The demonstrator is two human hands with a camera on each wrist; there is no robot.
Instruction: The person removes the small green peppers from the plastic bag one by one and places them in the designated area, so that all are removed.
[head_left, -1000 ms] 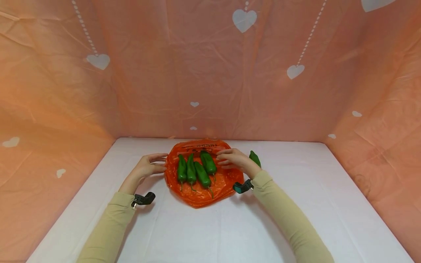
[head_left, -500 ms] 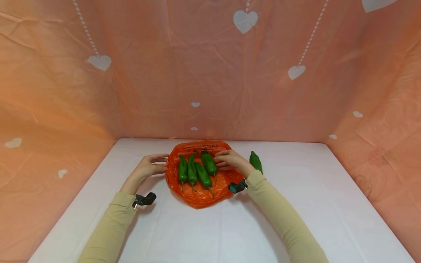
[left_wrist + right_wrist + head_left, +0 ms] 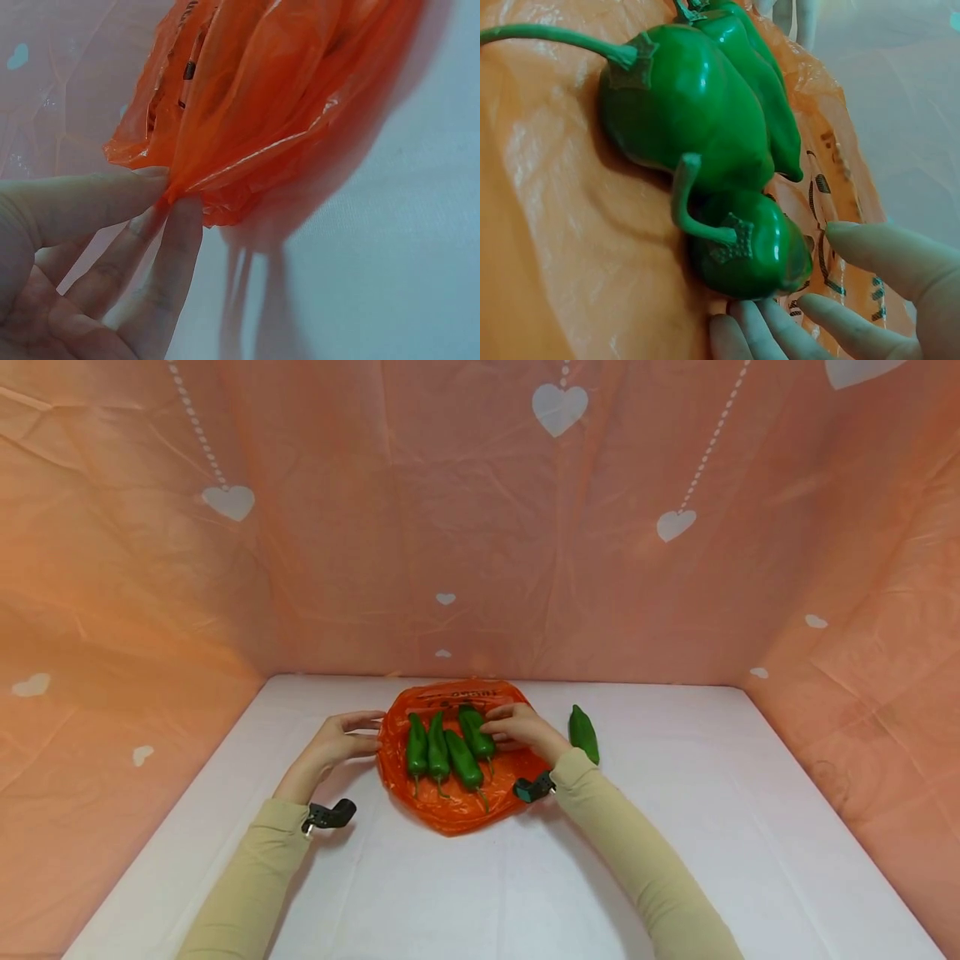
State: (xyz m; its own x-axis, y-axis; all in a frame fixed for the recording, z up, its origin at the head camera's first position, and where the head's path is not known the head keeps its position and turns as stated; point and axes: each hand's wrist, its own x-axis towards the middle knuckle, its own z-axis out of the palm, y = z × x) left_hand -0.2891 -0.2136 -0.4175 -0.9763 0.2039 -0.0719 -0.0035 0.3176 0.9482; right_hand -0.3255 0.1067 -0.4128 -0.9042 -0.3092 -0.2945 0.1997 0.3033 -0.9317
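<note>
My left hand (image 3: 330, 747) pinches the left edge of an orange plastic bag (image 3: 450, 814) between thumb and fingers, plainly seen in the left wrist view. Several green peppers with long stems lie side by side on the bag. Over its right part my right hand (image 3: 525, 727) reaches toward the rightmost pepper (image 3: 472, 727). In the right wrist view, that pepper (image 3: 742, 262) has my fingertips close beside it, with the thumb apart from the fingers; whether they touch cannot be told. Another green pepper (image 3: 582, 735) lies off the bag, right of my right hand.
A white cloth (image 3: 420, 902) covers the table. Peach sheets with white hearts hang at the back (image 3: 487, 568) and both sides. A small black device (image 3: 330, 816) is worn on the left wrist, another (image 3: 534, 787) on the right.
My right hand has moved left across the bag, up to the rightmost pepper, and now overlaps it in the head view. My left hand has kept its place at the bag's edge.
</note>
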